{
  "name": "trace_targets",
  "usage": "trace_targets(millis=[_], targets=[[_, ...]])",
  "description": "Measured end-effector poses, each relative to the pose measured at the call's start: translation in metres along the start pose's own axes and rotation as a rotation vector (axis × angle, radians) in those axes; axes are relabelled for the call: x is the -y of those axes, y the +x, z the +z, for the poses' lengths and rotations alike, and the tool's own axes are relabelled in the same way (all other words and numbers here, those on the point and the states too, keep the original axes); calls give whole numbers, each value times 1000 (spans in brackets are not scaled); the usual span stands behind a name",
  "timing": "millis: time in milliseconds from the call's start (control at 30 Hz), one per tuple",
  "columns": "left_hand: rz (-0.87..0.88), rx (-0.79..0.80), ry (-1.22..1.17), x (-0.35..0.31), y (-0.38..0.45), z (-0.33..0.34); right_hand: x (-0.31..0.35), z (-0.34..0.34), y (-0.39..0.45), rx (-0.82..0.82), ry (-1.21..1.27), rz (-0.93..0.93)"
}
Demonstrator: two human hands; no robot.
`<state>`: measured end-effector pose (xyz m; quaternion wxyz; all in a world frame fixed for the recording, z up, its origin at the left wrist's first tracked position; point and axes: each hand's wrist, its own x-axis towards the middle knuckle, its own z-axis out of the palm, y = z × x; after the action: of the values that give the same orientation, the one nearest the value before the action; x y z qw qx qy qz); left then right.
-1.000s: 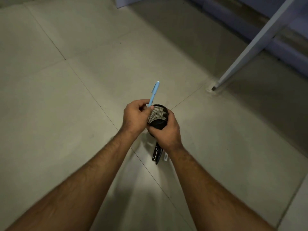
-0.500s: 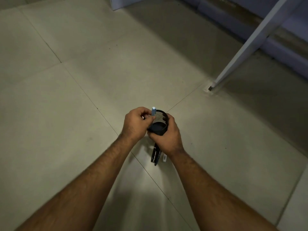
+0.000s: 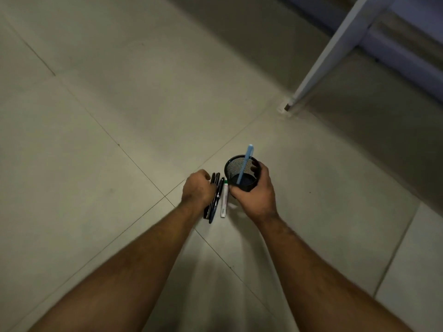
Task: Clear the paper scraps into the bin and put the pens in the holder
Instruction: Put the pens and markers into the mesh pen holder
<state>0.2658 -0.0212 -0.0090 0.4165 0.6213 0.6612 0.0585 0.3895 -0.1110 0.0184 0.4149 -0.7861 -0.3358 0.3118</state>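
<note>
My right hand (image 3: 254,195) grips the light mesh holder (image 3: 242,173); left hand (image 3: 197,190) curls on the slick, stiff pens (image 3: 214,197). Pinch mid-barrel.

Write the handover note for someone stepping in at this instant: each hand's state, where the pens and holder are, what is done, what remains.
Right hand grips the black mesh holder. Left hand is on the dark pens lying on the floor; its grip on them is hidden.
Done: the blue pen stands in the holder.
Left: the dark pens and the white pen beside them. No paper scraps or bin in view.
</note>
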Motion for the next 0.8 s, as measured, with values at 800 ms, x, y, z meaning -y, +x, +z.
trace_targets(millis=[800], targets=[[77,154,-597,-24,-22,-92,17,21,4,-2,-212,-16]])
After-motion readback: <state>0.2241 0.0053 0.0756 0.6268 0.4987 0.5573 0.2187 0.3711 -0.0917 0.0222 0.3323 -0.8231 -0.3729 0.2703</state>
